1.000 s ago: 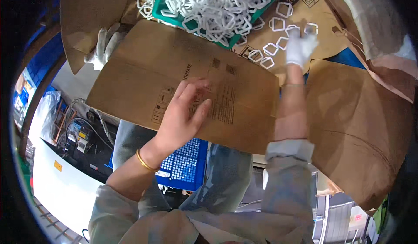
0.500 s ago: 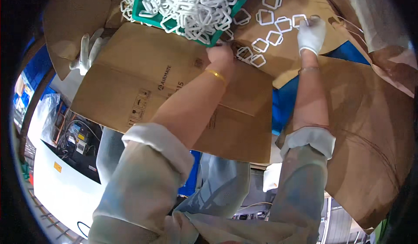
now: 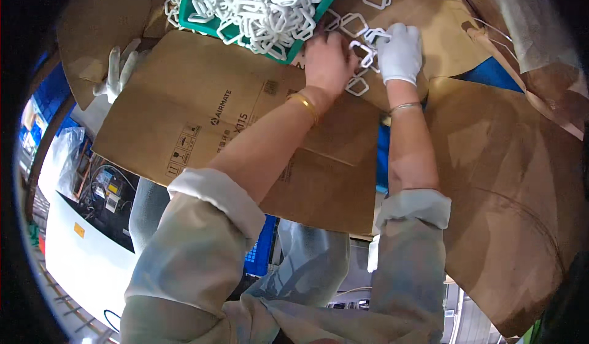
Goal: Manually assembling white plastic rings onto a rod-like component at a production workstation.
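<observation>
My bare left hand point(image 3: 326, 61), a gold bangle on its wrist, reaches across a flattened brown cardboard sheet point(image 3: 202, 117) and pinches a white square plastic ring point(image 3: 363, 53). Right beside it, my white-gloved right hand point(image 3: 400, 52) closes on the same small cluster of white rings. More loose rings point(image 3: 357, 86) lie on the cardboard under both hands. A green tray point(image 3: 228, 32) heaped with several white rings point(image 3: 270, 0) stands just left of my left hand.
A spare white glove point(image 3: 116, 68) lies at the cardboard's far left corner. Brown cardboard flaps point(image 3: 509, 178) spread to the right, with a blue surface point(image 3: 491, 75) showing between them. A blue crate point(image 3: 257, 252) sits below by my knees. Clear plastic bags point(image 3: 64, 157) are at left.
My left hand left the middle of the cardboard and stretched up to the rings beside the green tray. My right hand shifted slightly left to meet it at the ring cluster.
</observation>
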The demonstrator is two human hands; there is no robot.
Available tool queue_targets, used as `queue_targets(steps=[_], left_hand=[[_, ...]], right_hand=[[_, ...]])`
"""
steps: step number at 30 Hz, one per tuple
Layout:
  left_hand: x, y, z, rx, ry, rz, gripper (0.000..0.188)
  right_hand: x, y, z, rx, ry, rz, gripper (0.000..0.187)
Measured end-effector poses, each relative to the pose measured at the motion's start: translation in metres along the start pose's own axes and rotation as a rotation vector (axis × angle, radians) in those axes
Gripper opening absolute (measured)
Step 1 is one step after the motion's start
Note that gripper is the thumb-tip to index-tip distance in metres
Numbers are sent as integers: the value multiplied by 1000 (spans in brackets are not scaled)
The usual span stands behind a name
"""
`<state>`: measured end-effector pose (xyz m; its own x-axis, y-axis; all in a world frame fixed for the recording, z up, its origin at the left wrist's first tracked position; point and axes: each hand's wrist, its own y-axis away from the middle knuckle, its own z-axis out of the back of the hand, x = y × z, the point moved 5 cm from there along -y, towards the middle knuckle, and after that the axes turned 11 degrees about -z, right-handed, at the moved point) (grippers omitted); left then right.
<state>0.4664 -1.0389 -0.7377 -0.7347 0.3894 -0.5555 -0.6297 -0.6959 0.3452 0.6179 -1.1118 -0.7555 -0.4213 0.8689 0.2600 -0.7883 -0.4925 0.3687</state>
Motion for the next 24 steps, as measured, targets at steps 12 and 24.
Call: queue_targets(steps=[12, 24], left_hand=[[6, -25, -16, 268, -383, -235, 28], [-1, -43, -26, 470, -650, -488, 30]], right_hand=[[36, -53, 3, -28, 35, 14, 29], [-37, 60, -17, 83, -213, -212, 19]])
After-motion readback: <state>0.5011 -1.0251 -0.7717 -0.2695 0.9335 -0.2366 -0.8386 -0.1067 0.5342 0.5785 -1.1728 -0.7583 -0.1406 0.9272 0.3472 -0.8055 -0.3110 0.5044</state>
